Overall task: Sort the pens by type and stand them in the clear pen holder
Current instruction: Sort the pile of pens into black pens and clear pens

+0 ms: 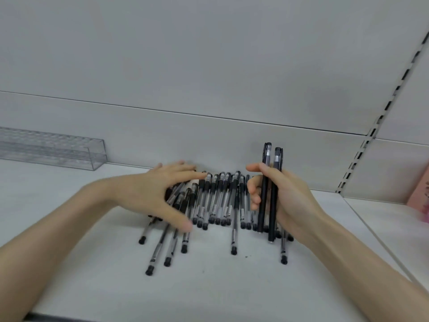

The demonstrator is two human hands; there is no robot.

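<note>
Right hand (287, 201) grips two all-black pens (269, 194) upright, caps uppermost, thumb across the barrels; judged to be one type kept apart from the rest. Left hand (162, 196), motion-blurred, lies open with fingers spread over the left end of the pile of clear-barrelled pens (220, 201), apparently searching it. The pile lies loose on the white shelf (232, 287), several pens strayed toward the near edge. Clear pen holder (69, 151) sits at back left, apparently empty, well apart from both hands. Pink object (421, 194) at far right. Nothing obstructs the way to the holder
</note>
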